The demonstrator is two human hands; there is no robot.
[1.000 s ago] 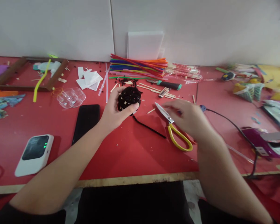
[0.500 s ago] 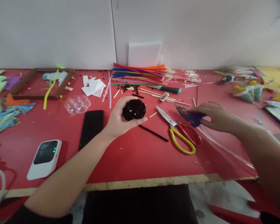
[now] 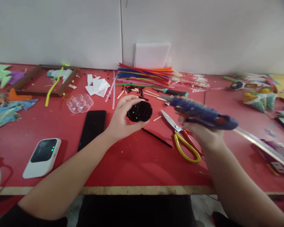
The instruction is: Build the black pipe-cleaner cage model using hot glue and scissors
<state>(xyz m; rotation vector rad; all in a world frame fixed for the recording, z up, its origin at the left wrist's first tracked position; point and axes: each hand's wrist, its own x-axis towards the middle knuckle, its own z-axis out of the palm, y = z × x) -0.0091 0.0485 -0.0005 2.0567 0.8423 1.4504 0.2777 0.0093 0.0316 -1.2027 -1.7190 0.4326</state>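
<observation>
My left hand is wrapped round a black rounded, fuzzy-looking object with small pale specks on it; its exact kind does not show. In my right hand is a blue glue gun, held up by its handle, its tip pointing left toward the black object but apart from it. A clear glue stick sticks out of its back end. Scissors with one yellow and one red handle lie open below the gun. A thin black stem rests on the table between my arms.
Several coloured pipe cleaners are stacked at the back, with a utility knife and thin wooden sticks before them. On the left lie a phone, a white device with green lights, a clear plastic palette and a brown frame.
My right hand has lifted the glue gun off the table's right side and turned it tip-left. The left hand keeps hold of the black object; the view has shifted slightly.
</observation>
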